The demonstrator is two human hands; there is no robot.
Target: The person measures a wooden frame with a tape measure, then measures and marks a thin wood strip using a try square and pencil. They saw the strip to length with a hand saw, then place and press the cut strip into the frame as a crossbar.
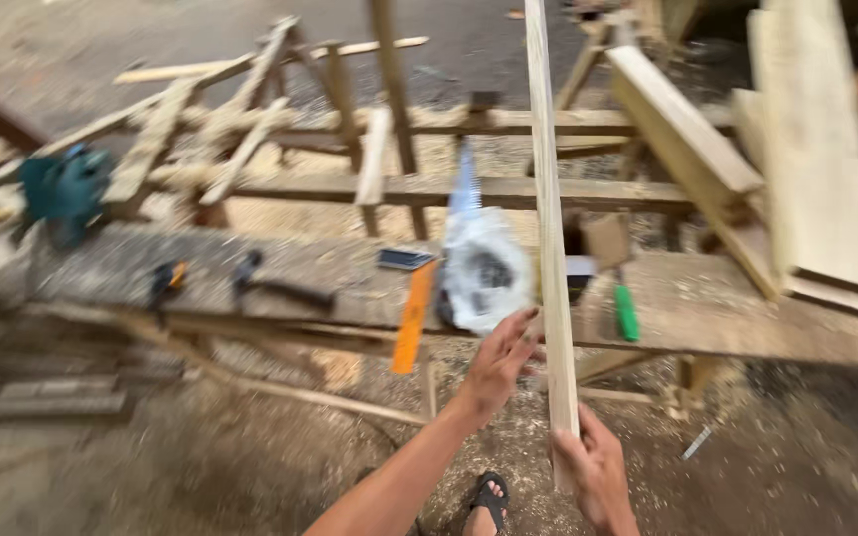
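I hold a long pale wooden strip running up the middle of my view, its near end gripped in my right hand with fingers wrapped round it. My left hand is loosely spread, fingertips touching the strip's left edge higher up. Beyond them the plank worktop carries an orange ruler, a clear plastic bag and a green-handled tool.

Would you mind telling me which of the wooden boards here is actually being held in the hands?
The long narrow strip running up the middle: the right hand grips its near end and the left hand touches its side. The wide boards lie stacked at right, untouched.
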